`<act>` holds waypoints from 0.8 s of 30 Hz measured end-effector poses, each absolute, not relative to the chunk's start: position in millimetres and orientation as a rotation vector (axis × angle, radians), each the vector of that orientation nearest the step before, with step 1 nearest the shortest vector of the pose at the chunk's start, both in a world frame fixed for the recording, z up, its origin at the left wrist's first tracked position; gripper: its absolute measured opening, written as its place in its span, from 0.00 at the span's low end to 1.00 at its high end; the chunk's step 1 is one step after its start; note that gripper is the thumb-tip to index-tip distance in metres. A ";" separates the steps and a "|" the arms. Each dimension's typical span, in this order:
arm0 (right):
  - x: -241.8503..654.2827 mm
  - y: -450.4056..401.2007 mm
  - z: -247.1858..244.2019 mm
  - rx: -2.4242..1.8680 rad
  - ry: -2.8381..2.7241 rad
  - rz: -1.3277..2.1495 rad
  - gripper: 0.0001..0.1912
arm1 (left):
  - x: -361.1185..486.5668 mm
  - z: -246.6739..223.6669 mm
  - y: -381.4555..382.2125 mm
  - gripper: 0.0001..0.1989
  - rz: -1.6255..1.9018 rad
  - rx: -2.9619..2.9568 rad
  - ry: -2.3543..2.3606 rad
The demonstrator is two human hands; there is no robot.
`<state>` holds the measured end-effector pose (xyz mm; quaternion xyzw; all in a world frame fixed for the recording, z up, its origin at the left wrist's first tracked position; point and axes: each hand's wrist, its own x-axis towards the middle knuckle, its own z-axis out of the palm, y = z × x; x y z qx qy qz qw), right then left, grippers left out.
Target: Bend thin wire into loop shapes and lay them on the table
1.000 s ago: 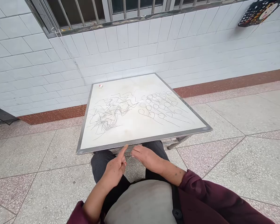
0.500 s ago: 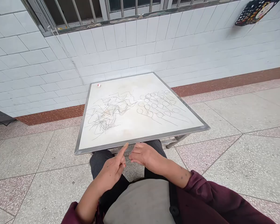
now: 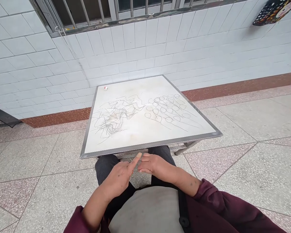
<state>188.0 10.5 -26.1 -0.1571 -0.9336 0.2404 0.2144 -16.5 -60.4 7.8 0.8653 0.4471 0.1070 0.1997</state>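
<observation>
Looped strands point(image 3: 169, 110) on table point(image 3: 135, 137); left hand point(image 3: 120, 176), right hand point(image 3: 155, 165) near edge (cannot tell grips).

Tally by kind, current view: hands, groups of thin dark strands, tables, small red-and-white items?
Hands: 2 (left hand, right hand)
Strand groups: 2 (tangled strands, looped strands)
Table: 1
Small red-and-white item: 1
Total: 6

Have loose wires point(image 3: 118, 116) on left half of tabletop point(image 3: 133, 140), wire loops point(image 3: 166, 110) on right half, object point(image 3: 106, 88) in far-left corner. See wall point(image 3: 140, 48) behind, window point(image 3: 135, 8) in it, bag point(image 3: 276, 13) on it at right. Find left hand point(image 3: 120, 178) beside right hand point(image 3: 157, 166), before near edge.
</observation>
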 end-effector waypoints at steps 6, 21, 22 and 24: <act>187.0 13.4 -28.3 -0.686 -2.509 0.815 0.13 | -12.3 8.5 -62.1 0.39 0.312 2.487 1.247; 159.2 2.2 -33.7 -0.752 -1.867 1.762 0.08 | -18.2 13.9 -57.5 0.43 0.216 2.515 1.261; 159.0 2.5 -35.4 -0.744 -1.825 1.813 0.09 | -18.2 14.0 -57.5 0.44 0.205 2.521 1.260; 159.1 2.6 -38.4 -0.723 -1.791 1.855 0.10 | -18.0 13.1 -57.9 0.44 0.179 2.533 1.265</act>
